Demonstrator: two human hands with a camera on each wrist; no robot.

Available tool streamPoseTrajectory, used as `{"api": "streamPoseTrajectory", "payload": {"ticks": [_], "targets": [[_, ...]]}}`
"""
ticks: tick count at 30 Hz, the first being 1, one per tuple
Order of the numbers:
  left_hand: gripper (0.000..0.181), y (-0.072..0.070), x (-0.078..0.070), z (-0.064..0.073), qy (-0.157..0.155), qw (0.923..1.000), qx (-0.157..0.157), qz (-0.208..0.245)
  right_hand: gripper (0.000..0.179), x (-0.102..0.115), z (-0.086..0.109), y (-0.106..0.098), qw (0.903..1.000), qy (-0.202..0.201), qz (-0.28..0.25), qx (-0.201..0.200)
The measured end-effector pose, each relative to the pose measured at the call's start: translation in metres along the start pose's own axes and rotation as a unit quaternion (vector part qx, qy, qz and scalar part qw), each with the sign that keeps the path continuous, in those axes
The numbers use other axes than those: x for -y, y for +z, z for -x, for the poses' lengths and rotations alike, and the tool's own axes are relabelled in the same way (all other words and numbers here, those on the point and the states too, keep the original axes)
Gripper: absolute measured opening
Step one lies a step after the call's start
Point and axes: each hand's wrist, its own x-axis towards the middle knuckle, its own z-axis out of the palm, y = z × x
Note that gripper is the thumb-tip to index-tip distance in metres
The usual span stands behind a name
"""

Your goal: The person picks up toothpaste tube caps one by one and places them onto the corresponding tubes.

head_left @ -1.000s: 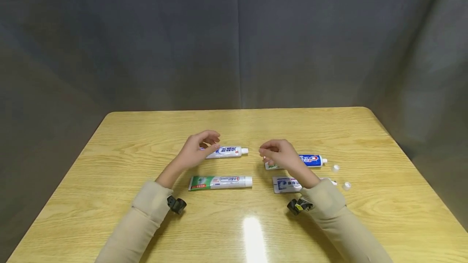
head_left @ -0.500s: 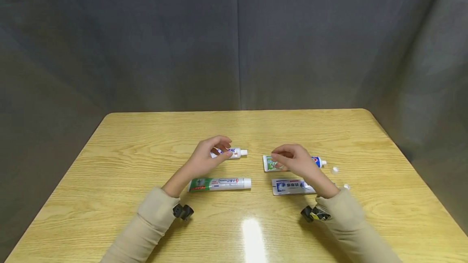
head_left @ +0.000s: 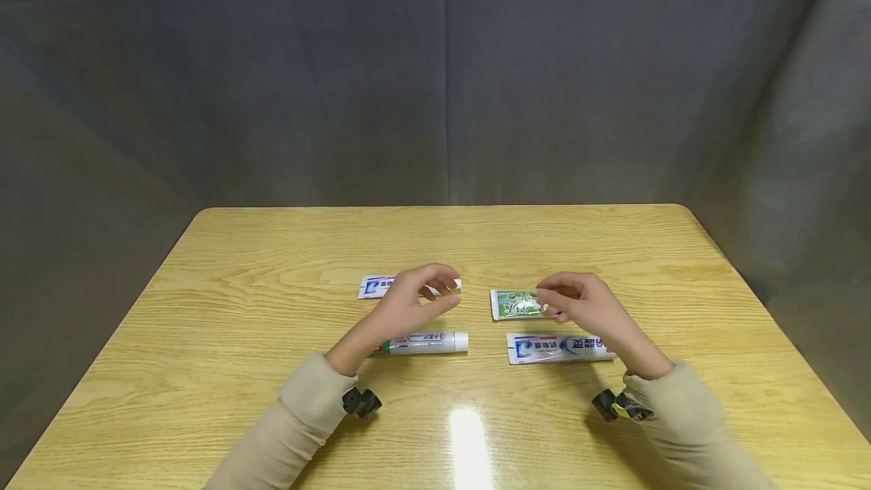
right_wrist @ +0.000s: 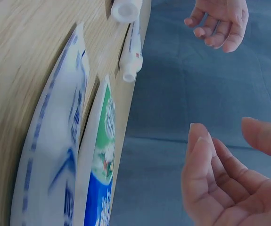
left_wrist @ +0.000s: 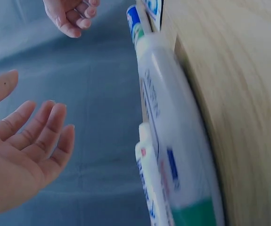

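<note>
My left hand (head_left: 410,305) hovers over the nozzle half of a white toothpaste tube (head_left: 374,287) at the back left, fingers loosely curved around nothing. In front of it lies a green-and-white toothpaste tube (head_left: 430,342), its white cap pointing right and its tail end hidden by my wrist. My right hand (head_left: 590,307) is above a green-and-blue toothpaste tube (head_left: 517,305), hiding its nozzle end. It is also relaxed and holds nothing, as the right wrist view shows. A white-and-blue toothpaste tube (head_left: 554,348) lies nearest my right wrist, its nozzle end covered.
The wooden table (head_left: 238,392) reaches back to a dark grey curtain (head_left: 435,82). Light glares on the tabletop near the front middle. Small black cameras are strapped to both wrists.
Both hands have drifted right above the tubes. The right hand and forearm now hide two loose white caps seen earlier at the right. The tubes lie where they were.
</note>
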Motion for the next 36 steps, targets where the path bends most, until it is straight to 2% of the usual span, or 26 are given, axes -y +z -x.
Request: {"api": "streamPoseTrajectory", "payload": {"ticks": [10,18,26,31,36], "targets": [[0.03,0.023,-0.008,-0.011,-0.028,0.9987,0.033,0.027,0.039,-0.011,0.011,-0.023,0.9993,0.012,0.027,-0.023],[0.031,0.038,-0.014,-0.023,-0.029,0.9981,0.039,0.039,0.038,-0.021,0.016,-0.04,0.9979,0.007,0.052,-0.038],[0.033,0.049,-0.02,-0.035,-0.029,0.9985,0.036,0.031,0.043,-0.034,0.015,-0.061,0.9953,0.047,0.073,-0.043],[0.032,0.058,-0.019,-0.043,-0.022,0.999,0.027,0.027,0.047,-0.047,0.012,-0.076,0.9927,0.076,0.089,-0.03],[0.033,0.064,-0.018,-0.05,-0.031,0.9988,0.024,0.029,0.051,-0.061,0.008,-0.088,0.9897,0.103,0.098,-0.017]]}}
